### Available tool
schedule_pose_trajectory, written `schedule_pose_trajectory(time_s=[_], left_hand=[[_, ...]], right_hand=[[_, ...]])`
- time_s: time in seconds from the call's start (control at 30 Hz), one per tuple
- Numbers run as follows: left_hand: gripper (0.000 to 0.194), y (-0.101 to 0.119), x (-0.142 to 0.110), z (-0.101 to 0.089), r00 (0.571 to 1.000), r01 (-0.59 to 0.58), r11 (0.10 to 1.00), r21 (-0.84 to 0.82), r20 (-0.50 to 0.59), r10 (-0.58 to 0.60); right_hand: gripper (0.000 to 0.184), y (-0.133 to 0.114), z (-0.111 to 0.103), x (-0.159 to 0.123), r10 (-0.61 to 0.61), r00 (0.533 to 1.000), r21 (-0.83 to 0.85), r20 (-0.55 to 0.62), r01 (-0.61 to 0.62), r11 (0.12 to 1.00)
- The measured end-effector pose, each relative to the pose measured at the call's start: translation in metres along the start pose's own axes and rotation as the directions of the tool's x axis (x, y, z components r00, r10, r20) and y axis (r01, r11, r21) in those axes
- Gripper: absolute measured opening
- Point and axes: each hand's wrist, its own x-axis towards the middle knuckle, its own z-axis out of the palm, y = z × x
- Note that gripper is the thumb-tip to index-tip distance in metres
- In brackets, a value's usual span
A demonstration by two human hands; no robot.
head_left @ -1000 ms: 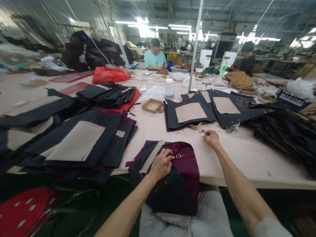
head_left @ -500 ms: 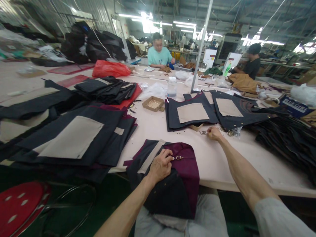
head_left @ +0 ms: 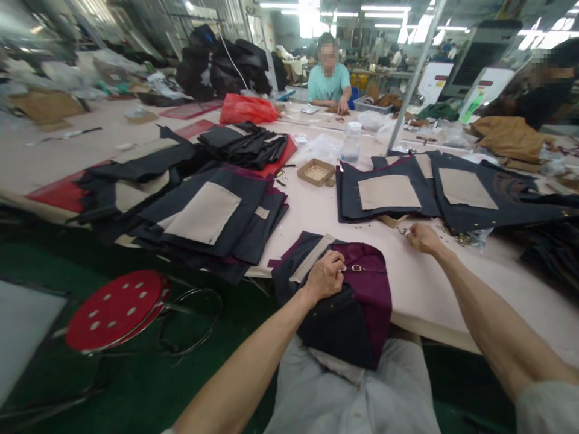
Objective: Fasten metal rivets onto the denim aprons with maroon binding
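Note:
A dark grey and maroon fabric bag panel [head_left: 371, 283] hangs over the table's front edge onto my lap. A short strap with a small metal buckle [head_left: 357, 268] lies across its maroon part. My left hand [head_left: 326, 275] is closed on the panel beside the strap, its fingertips pinching near the strap's end. Further right, my right hand [head_left: 424, 239] rests on the table with fingers pinched together among small metal fittings [head_left: 460, 237]. Whatever those fingertips hold is too small to make out. Just behind that hand, a small cardboard box [head_left: 392, 221] shows partly from under stacked dark panels.
Dark panels with beige patches [head_left: 203, 211] are piled at left, and more panels [head_left: 389, 191] lie ahead. A cardboard tray of small pieces [head_left: 315, 173] stands near a clear jar [head_left: 351, 143]. A red stool [head_left: 115, 307] is at lower left. A co-worker [head_left: 329, 81] sits across the table.
The view has turned left, so everything appears shifted right and more of the red stool shows. Both hands stay at nearly the same places on the panel and among the fittings.

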Motion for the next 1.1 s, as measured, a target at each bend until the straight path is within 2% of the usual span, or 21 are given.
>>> schedule_pose_trajectory(time_s=[0.07, 0.13, 0.2, 0.27, 0.37, 0.5, 0.6, 0.7, 0.87, 1.0, 1.1], left_hand=[[0.028, -0.001, -0.002, 0.002, 1.0, 0.0, 1.0, -0.015, -0.013, 0.0], [0.027, -0.001, -0.002, 0.003, 1.0, -0.006, 1.0, -0.028, -0.016, 0.006], [0.026, 0.0, -0.002, 0.002, 1.0, -0.007, 0.999, -0.034, -0.016, 0.007], [0.026, 0.001, -0.002, 0.001, 1.0, -0.002, 1.0, -0.031, -0.016, 0.002], [0.025, 0.003, -0.003, -0.001, 1.0, 0.002, 1.0, -0.026, -0.016, -0.003], [0.022, 0.004, -0.005, -0.002, 1.0, 0.005, 1.0, -0.02, -0.009, -0.006], [0.021, 0.003, -0.005, -0.001, 1.0, 0.016, 1.0, -0.014, -0.008, -0.017], [0.021, 0.002, -0.005, 0.0, 1.0, 0.024, 1.0, -0.014, -0.009, -0.024], [0.02, 0.001, -0.005, 0.001, 1.0, 0.014, 1.0, -0.019, -0.013, -0.015], [0.02, -0.001, -0.007, 0.003, 1.0, 0.017, 1.0, -0.016, -0.02, -0.018], [0.022, -0.002, -0.007, 0.004, 0.999, 0.022, 0.999, -0.027, -0.03, -0.023]], right_hand=[[0.011, -0.034, 0.0, -0.019, -0.084, 0.995, 0.035, -0.048, 0.085, 0.996], [0.014, -0.076, 0.005, -0.044, -0.215, 0.976, 0.125, -0.042, 0.219, 0.968], [0.014, -0.116, 0.014, -0.068, -0.367, 0.93, 0.22, 0.015, 0.355, 0.909], [0.012, -0.145, 0.025, -0.084, -0.473, 0.88, 0.264, 0.042, 0.446, 0.855], [0.011, -0.165, 0.041, -0.091, -0.566, 0.822, 0.259, 0.059, 0.535, 0.804], [0.009, -0.167, 0.052, -0.087, -0.608, 0.79, 0.231, 0.08, 0.579, 0.782], [0.01, -0.167, 0.053, -0.085, -0.585, 0.808, 0.268, 0.075, 0.549, 0.792], [0.012, -0.17, 0.054, -0.083, -0.521, 0.85, 0.325, 0.08, 0.471, 0.82], [0.012, -0.179, 0.053, -0.071, -0.366, 0.906, 0.373, 0.213, 0.271, 0.887], [0.008, -0.183, 0.048, -0.059, -0.218, 0.919, 0.431, 0.328, 0.059, 0.9], [0.008, -0.182, 0.046, -0.053, -0.191, 0.907, 0.472, 0.374, -0.009, 0.881]])
